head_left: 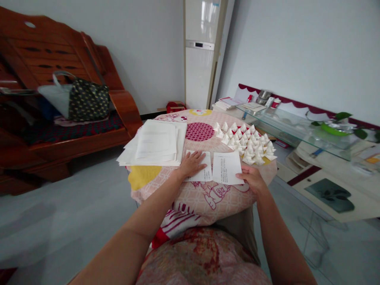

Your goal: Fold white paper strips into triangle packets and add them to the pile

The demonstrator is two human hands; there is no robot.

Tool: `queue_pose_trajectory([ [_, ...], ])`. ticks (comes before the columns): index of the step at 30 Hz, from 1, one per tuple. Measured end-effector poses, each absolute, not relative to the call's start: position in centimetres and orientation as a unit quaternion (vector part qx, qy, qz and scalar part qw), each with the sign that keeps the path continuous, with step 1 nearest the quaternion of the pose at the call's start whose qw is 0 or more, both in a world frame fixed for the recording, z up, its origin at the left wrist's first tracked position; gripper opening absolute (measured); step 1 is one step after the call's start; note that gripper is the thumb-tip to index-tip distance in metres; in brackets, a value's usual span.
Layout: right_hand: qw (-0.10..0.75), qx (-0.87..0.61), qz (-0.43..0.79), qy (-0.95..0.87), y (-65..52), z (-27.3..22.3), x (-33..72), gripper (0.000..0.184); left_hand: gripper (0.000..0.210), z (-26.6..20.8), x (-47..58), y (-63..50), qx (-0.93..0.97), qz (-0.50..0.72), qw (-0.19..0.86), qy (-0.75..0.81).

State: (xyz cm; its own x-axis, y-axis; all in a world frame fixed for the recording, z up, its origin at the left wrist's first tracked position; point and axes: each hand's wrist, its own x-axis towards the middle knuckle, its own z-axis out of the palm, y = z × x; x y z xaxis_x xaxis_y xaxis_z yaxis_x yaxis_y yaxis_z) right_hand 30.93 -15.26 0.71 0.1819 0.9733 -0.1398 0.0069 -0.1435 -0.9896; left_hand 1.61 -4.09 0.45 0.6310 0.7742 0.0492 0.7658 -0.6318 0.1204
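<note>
One wooden bench (80, 144) stands left of the cloth-covered tabletop (199, 131). On it, a patterned bag (89, 101) hides its contents. A paper stack (156, 142) lies at the tabletop's left. The left hand (191, 163), grip open, rests flat on one printed sheet (207, 161); the right hand (251, 177)'s grip pinches another sheet (227, 168). Small folded papers (250, 151) cluster beyond.

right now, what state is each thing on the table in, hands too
left sheet: printed, flat under the left hand
right sheet: printed, beside the left one
left hand: flat, fingers spread
right hand: at the right sheet's edge, grip unclear
paper stack: loosely piled, edges uneven
folded papers: pointed, grouped together
tablecloth: spread, hanging over the near edge
</note>
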Motion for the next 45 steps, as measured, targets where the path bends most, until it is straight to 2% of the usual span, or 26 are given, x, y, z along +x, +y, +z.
queue_pose_trajectory([
  [17,0.564,-0.558,0.486,-0.367,-15.7,0.7,31.0,0.04,0.063,2.1,1.7,-5.2,0.904,0.045,0.059,0.421],
  [23,0.563,-0.545,0.496,-0.373,-15.9,0.7,31.1,0.042,0.093,3.3,0.9,-7.4,0.954,-0.025,0.146,0.261],
  [28,0.567,-0.532,0.514,-0.363,-16.0,0.8,30.8,0.044,0.09,3.3,0.8,-9.6,0.948,-0.055,0.121,0.288],
  [33,0.564,-0.527,0.516,-0.371,-16.1,0.7,30.8,0.043,0.067,2.7,1.2,-11.1,0.937,-0.017,0.064,0.343],
  [45,0.562,-0.529,0.514,-0.374,-16.2,0.6,30.7,0.044,0.067,3.1,3.6,-0.9,0.918,0.003,0.032,0.394],
])
